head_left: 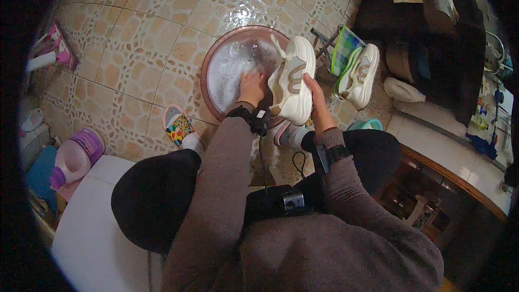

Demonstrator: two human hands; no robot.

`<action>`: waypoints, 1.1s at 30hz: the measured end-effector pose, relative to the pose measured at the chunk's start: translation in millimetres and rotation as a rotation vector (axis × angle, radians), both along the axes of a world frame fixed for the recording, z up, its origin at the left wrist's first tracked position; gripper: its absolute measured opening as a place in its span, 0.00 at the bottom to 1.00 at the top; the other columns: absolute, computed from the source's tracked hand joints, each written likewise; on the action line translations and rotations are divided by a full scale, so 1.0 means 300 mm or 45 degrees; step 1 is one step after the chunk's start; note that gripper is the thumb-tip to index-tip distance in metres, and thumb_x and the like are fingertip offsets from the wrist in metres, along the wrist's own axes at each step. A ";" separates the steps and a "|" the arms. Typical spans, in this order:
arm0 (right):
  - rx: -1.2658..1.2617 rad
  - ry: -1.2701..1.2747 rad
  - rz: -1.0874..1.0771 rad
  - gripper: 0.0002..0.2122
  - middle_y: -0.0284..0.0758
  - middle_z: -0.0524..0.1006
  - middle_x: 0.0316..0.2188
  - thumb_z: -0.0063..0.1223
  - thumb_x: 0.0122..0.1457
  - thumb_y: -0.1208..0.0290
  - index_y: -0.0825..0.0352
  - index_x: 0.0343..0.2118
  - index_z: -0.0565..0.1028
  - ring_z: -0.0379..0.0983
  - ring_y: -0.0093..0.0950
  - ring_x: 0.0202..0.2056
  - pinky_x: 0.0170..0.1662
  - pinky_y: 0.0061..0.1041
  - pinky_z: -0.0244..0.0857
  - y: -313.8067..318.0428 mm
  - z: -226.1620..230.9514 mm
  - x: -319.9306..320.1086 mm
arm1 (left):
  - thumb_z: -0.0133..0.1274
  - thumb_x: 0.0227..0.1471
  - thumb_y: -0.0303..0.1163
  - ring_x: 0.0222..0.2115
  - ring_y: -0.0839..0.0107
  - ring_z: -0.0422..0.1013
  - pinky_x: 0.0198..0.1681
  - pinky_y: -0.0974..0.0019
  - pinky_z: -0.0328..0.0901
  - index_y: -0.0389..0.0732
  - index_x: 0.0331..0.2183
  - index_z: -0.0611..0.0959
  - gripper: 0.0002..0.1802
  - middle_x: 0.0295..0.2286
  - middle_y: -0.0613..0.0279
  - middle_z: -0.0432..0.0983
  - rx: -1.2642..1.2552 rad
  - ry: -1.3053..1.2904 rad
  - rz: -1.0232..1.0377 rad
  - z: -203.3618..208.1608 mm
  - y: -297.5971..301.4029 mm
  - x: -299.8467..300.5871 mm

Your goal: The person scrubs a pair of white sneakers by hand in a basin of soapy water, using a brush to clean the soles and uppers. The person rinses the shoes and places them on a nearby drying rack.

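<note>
A white and beige chunky-soled sneaker [294, 84] is gripped in my right hand [319, 100], tilted over the right rim of a pinkish-brown basin [207, 78]. One pale lace hangs loose from the sneaker's far end. My left hand [252, 87] dips into white soapy water [230, 67] in the basin, left of the sneaker. Suds hide its fingertips, so whether it holds anything there does not show. A second, similar sneaker [365, 78] rests to the right on a small folding stool with a green plaid seat [345, 48].
Patterned tiles [146, 38] cover the floor. At the left stand a purple-labelled jug [81, 154] and a pink and white tool [59, 54]. Beside my left foot is a colourful slipper [178, 124]. A dark cabinet [459, 65] borders the right; a teal container [367, 125] sits by my right knee.
</note>
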State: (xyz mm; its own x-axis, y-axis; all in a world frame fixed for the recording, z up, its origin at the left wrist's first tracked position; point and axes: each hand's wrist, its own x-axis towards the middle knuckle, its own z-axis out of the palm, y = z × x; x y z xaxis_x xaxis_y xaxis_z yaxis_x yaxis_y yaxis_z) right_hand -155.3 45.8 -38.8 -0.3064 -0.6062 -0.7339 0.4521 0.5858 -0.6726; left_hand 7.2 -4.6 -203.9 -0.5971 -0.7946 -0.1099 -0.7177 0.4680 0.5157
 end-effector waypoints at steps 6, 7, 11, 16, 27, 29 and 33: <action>-0.141 0.848 0.429 0.39 0.45 0.64 0.60 0.64 0.53 0.61 0.69 0.64 0.57 0.66 0.34 0.56 0.54 0.32 0.62 -0.030 -0.128 0.008 | 0.52 0.48 0.33 0.45 0.61 0.65 0.48 0.51 0.59 0.47 0.32 0.85 0.09 0.36 0.64 0.75 -0.079 -0.401 0.001 0.007 0.042 0.077; -0.103 1.049 0.526 0.40 0.46 0.63 0.61 0.65 0.52 0.60 0.68 0.64 0.57 0.65 0.35 0.57 0.54 0.33 0.62 -0.027 -0.141 0.019 | 0.52 0.48 0.33 0.44 0.61 0.65 0.47 0.51 0.60 0.47 0.32 0.85 0.09 0.36 0.63 0.75 -0.065 -0.409 0.003 0.014 0.046 0.095; 0.077 1.400 0.675 0.45 0.48 0.66 0.53 0.68 0.45 0.53 0.58 0.66 0.56 0.66 0.47 0.53 0.51 0.40 0.65 -0.028 -0.182 0.075 | 0.52 0.46 0.30 0.41 0.59 0.68 0.44 0.54 0.62 0.44 0.31 0.85 0.09 0.35 0.59 0.75 0.109 -0.343 0.027 0.040 0.063 0.151; -0.090 1.578 0.625 0.47 0.52 0.65 0.47 0.67 0.44 0.51 0.54 0.67 0.53 0.66 0.52 0.46 0.46 0.45 0.65 -0.033 -0.241 0.162 | 0.53 0.44 0.27 0.42 0.55 0.67 0.44 0.52 0.62 0.40 0.35 0.82 0.12 0.40 0.56 0.73 0.176 -0.268 0.298 0.074 0.043 0.175; 0.270 1.533 0.963 0.45 0.58 0.66 0.48 0.63 0.46 0.51 0.52 0.67 0.51 0.69 0.54 0.43 0.45 0.47 0.64 -0.082 -0.417 0.209 | 0.55 0.41 0.27 0.57 0.47 0.59 0.57 0.46 0.55 0.41 0.42 0.82 0.21 0.57 0.44 0.62 0.279 -0.642 0.076 0.089 -0.120 0.203; 0.291 1.444 0.990 0.46 0.57 0.67 0.46 0.63 0.46 0.51 0.54 0.67 0.52 0.70 0.53 0.40 0.43 0.46 0.65 -0.080 -0.460 0.214 | 0.55 0.41 0.27 0.55 0.47 0.61 0.57 0.47 0.55 0.40 0.43 0.81 0.22 0.55 0.43 0.63 0.290 -0.579 0.075 0.059 -0.116 0.208; 0.238 1.631 1.051 0.46 0.52 0.69 0.43 0.65 0.41 0.56 0.57 0.65 0.55 0.70 0.50 0.40 0.42 0.45 0.65 -0.062 -0.529 0.221 | 0.54 0.41 0.26 0.52 0.46 0.64 0.57 0.49 0.56 0.38 0.44 0.81 0.23 0.52 0.40 0.67 0.158 -0.235 0.280 -0.010 -0.092 0.226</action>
State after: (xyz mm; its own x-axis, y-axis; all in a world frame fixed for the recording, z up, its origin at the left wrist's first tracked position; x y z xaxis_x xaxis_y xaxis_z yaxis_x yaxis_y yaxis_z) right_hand -89.0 27.2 -197.5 -0.4071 -0.8515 -0.3304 -0.8383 0.4919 -0.2349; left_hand 75.1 -32.2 -206.8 -0.3733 -0.8761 -0.3049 -0.8816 0.2328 0.4105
